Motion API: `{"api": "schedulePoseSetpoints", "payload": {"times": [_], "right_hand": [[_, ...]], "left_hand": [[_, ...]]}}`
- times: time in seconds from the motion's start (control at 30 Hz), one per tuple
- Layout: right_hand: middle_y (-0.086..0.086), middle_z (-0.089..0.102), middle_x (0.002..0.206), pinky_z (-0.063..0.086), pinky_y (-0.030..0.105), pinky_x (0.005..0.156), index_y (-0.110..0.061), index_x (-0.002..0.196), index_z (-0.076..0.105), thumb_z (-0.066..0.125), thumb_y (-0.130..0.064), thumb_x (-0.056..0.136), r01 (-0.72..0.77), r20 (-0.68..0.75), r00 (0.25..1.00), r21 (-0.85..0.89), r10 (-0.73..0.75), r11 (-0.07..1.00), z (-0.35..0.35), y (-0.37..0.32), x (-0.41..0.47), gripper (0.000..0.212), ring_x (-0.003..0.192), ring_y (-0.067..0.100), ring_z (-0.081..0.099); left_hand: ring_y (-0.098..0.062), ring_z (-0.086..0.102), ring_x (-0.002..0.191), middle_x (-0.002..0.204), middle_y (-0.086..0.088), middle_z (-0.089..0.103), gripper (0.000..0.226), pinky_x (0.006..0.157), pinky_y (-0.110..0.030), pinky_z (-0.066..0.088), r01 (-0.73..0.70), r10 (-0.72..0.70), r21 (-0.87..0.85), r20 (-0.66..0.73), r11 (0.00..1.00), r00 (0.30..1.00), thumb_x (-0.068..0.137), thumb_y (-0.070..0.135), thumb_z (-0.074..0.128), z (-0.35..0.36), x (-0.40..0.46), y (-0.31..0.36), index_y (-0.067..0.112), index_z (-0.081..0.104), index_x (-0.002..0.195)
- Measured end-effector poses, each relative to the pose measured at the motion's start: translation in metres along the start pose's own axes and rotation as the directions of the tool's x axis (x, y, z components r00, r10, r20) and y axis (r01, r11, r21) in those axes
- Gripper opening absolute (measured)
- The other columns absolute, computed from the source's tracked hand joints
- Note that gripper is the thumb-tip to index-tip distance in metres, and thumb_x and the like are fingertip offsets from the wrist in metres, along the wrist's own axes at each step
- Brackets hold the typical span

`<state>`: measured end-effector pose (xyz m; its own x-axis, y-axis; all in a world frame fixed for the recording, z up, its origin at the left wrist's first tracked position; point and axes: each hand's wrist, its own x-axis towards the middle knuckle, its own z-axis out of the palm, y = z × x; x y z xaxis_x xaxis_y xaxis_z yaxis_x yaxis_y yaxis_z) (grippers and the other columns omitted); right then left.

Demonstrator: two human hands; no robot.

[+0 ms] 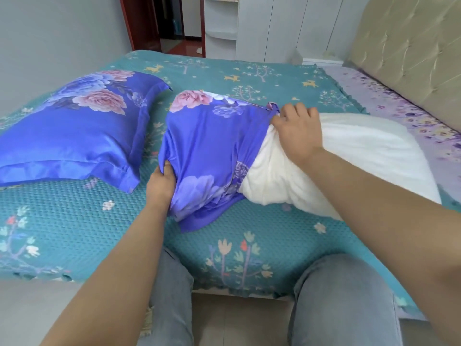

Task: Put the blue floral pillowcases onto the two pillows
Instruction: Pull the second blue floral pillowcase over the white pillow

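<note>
1. A white pillow [349, 156] lay on the bed [74, 221], half inside a blue pillowcase [207, 146].
2. The left hand [161, 186] gripped the pillowcase's near closed end.
3. The right hand [298, 131] pinched its open edge.
4. A covered pillow [74, 136] lay left.

Both bare forearms extend forward from the lower edge of the view. The left hand [161, 186] sits low and near, its thumb and curled fingers pinching a fold of blue floral satin pillowcase [209, 146]. The right hand [298, 132] reaches further forward, palm down, fingers curled over the pillowcase's open edge.
</note>
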<state>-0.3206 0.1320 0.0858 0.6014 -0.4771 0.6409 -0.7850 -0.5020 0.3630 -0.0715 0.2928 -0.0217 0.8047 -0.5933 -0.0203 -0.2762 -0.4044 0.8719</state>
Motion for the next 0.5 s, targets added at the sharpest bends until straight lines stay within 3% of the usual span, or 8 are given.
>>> {"api": "schedulePoseSetpoints", "payload": {"times": [0.1, 0.17, 0.2, 0.27, 0.3, 0.4, 0.5], "right_hand": [[0.017, 0.048, 0.118, 0.040, 0.040, 0.080, -0.007, 0.106, 0.061, 0.047, -0.008, 0.088, -0.169, 0.313, 0.944, 0.190, 0.103, 0.967, 0.009, -0.037, -0.015, 0.023, 0.103, 0.035, 0.049], [0.018, 0.052, 0.117, 0.044, 0.038, 0.076, -0.004, 0.113, 0.052, 0.044, -0.021, 0.095, -0.390, 0.510, 0.847, 0.401, 0.151, 0.829, 0.008, -0.069, -0.036, 0.026, 0.101, 0.036, 0.056], [0.019, 0.057, 0.112, 0.044, 0.038, 0.074, -0.002, 0.111, 0.050, 0.043, -0.031, 0.097, -0.477, 0.567, 0.805, 0.447, 0.173, 0.756, 0.007, -0.084, -0.046, 0.033, 0.099, 0.036, 0.059], [0.021, 0.063, 0.105, 0.044, 0.038, 0.073, 0.000, 0.109, 0.047, 0.040, -0.048, 0.096, -0.572, 0.608, 0.756, 0.430, 0.244, 0.699, 0.006, -0.098, -0.060, 0.049, 0.098, 0.036, 0.062], [0.020, 0.064, 0.104, 0.043, 0.038, 0.072, 0.000, 0.109, 0.045, 0.039, -0.053, 0.095, -0.593, 0.612, 0.741, 0.405, 0.276, 0.695, 0.005, -0.100, -0.067, 0.055, 0.099, 0.036, 0.062], [0.019, 0.065, 0.105, 0.043, 0.038, 0.071, -0.002, 0.114, 0.043, 0.043, -0.053, 0.093, -0.646, 0.602, 0.721, 0.401, 0.344, 0.650, 0.006, -0.100, -0.082, 0.055, 0.099, 0.035, 0.062], [0.018, 0.065, 0.104, 0.044, 0.038, 0.075, -0.006, 0.115, 0.050, 0.051, -0.043, 0.092, -0.665, 0.543, 0.742, 0.525, 0.393, 0.532, 0.018, -0.100, -0.095, 0.043, 0.100, 0.035, 0.060]], "left_hand": [[-0.041, 0.044, 0.123, 0.130, -0.029, 0.048, 0.055, 0.104, -0.041, 0.034, -0.011, 0.009, 0.143, 0.015, 0.990, 1.000, 0.095, 0.045, 0.042, -0.002, -0.001, -0.013, 0.002, 0.047, 0.130], [-0.039, 0.046, 0.117, 0.126, -0.022, 0.049, 0.052, 0.101, -0.042, 0.034, -0.167, 0.201, 0.241, -0.122, 0.956, 0.972, 0.090, 0.045, 0.052, -0.007, -0.008, -0.011, 0.006, 0.050, 0.125], [-0.038, 0.049, 0.110, 0.119, -0.017, 0.053, 0.047, 0.095, -0.043, 0.037, -0.295, 0.360, 0.301, -0.191, 0.907, 0.913, 0.089, 0.045, 0.052, -0.011, -0.011, -0.007, 0.009, 0.055, 0.119], [-0.034, 0.055, 0.092, 0.100, -0.009, 0.061, 0.040, 0.080, -0.042, 0.043, -0.535, 0.638, 0.400, -0.190, 0.744, 0.746, 0.088, 0.048, 0.047, -0.011, -0.027, 0.008, 0.013, 0.061, 0.101], [-0.032, 0.056, 0.087, 0.093, -0.006, 0.063, 0.042, 0.075, -0.041, 0.045, -0.604, 0.701, 0.434, -0.099, 0.669, 0.706, 0.086, 0.053, 0.045, -0.008, -0.035, 0.010, 0.016, 0.062, 0.096], [-0.031, 0.059, 0.089, 0.094, -0.008, 0.062, 0.062, 0.073, -0.040, 0.049, -0.597, 0.637, 0.556, 0.150, 0.578, 0.756, 0.076, 0.069, 0.041, 0.011, -0.053, 0.013, 0.017, 0.064, 0.098], [-0.032, 0.060, 0.078, 0.082, -0.009, 0.061, 0.052, 0.062, -0.038, 0.050, -0.584, 0.652, 0.642, 0.168, 0.497, 0.739, 0.075, 0.060, 0.045, 0.022, -0.055, 0.016, 0.014, 0.067, 0.083]]}}
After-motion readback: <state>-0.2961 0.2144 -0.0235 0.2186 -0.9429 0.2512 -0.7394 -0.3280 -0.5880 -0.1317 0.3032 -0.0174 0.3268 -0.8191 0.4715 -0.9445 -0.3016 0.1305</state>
